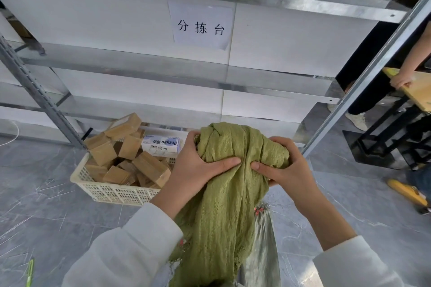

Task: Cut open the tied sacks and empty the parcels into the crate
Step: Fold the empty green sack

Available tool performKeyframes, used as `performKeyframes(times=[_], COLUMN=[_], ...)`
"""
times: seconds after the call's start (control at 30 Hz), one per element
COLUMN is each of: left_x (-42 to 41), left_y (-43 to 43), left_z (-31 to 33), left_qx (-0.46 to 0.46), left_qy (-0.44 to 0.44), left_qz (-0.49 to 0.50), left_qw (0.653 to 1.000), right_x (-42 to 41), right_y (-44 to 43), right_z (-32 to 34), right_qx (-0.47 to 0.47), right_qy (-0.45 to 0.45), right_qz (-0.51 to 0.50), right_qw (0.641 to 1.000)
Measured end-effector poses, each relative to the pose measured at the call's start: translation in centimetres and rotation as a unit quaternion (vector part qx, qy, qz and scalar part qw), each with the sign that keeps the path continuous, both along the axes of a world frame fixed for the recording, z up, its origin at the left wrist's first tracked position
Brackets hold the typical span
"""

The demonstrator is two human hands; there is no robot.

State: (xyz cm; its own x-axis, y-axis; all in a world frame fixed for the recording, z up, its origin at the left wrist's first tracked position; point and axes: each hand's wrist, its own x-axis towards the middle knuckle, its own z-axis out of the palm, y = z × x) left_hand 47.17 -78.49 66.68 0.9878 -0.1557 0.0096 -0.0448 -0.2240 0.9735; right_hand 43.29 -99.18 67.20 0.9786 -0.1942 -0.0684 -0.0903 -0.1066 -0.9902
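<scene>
Here both hands clutch the same bundle. The left hand (198, 170) is curled round the bunched upper part of a green woven sack (224, 216), thumb laid across the front of the cloth. The right hand (286, 170) grasps the same bunch from the other side, its thumb pointing in towards the left thumb, the two nearly meeting. Both sleeves are white. The sack is crumpled into folds above the hands and hangs loose below them. Beside its lower part, to the right, a silvery grey sack (261, 251) shows.

Just left of the hands a white perforated plastic crate (112, 190) stands on the grey marbled floor (46, 193), with the sack hiding its right end. Brown cardboard parcels (149, 165) are piled in it at all angles. Among them lies a white box (161, 145) printed "Deeyeo", seen upside down; its smaller print is too fine to read.

Behind the crate rises a metal shelving rack (163, 72) backed by white panels. A paper sign (201, 25) taped there reads "分拣台".

At the lower left edge a green pen (29, 272) lies on the floor. At the far right another person's hand (401, 81) grips the edge of a wooden board (417, 91).
</scene>
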Motion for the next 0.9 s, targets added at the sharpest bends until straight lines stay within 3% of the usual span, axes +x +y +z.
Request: performKeyframes(times=[0.1, 0.27, 0.57, 0.7, 0.8, 0.9], left_x=[0.4, 0.4, 1.7, 2.8, 3.4, 3.9], left_y=[0.9, 1.1, -0.3, -0.6, -0.7, -0.8], left_z=[0.1, -0.3, 2.1, 2.9, 3.5, 4.4], left_qx=[0.054, 0.057, 0.064, 0.093, 0.085, 0.058], left_qy=[-0.005, -0.017, -0.165, -0.215, -0.215, -0.187], left_qz=[-0.078, -0.108, -0.135, -0.074, -0.015, 0.043], left_qw=[0.995, 0.992, 0.975, 0.969, 0.973, 0.980], right_x=[-0.2, 0.2, 1.3, 2.0, 2.4, 2.2], right_y=[-0.6, -1.2, -2.4, -1.9, -1.4, -1.2], right_z=[-0.3, 0.3, 2.5, 3.4, 4.3, 5.5], right_qx=[0.042, 0.089, 0.181, 0.192, 0.196, 0.129], right_qy=[0.021, 0.043, 0.143, 0.149, 0.097, 0.037], right_qz=[-0.014, -0.024, 0.010, 0.029, 0.037, 0.085], right_qw=[0.999, 0.995, 0.973, 0.969, 0.975, 0.987])
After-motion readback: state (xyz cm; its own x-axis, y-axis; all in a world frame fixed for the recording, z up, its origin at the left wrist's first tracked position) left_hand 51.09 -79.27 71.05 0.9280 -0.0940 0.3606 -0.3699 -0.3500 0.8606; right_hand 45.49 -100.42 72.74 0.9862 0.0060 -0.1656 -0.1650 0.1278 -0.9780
